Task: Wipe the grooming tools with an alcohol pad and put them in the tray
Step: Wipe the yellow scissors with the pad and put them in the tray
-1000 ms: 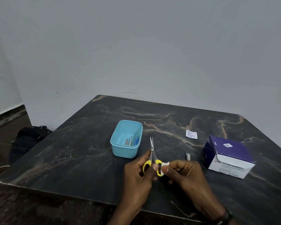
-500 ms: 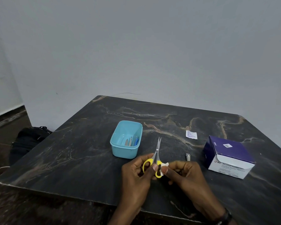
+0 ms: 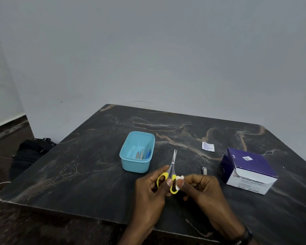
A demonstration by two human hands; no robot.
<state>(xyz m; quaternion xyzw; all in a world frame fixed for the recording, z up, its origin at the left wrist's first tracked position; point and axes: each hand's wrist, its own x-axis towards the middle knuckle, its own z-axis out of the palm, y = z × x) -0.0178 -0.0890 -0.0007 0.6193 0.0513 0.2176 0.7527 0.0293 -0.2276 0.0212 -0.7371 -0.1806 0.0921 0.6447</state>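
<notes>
Head view showed the left hand [image 3: 151,187] gripping the scissors [image 3: 171,171], blades pointing away, while the right hand [image 3: 200,187] pinched the pad [image 3: 179,182] on a handle; the tray [image 3: 137,152] sat just left, ahead.

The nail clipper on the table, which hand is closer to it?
Right. The right hand sits just in front of the nail clipper, not touching it. The left hand holds the scissors farther left.
</notes>
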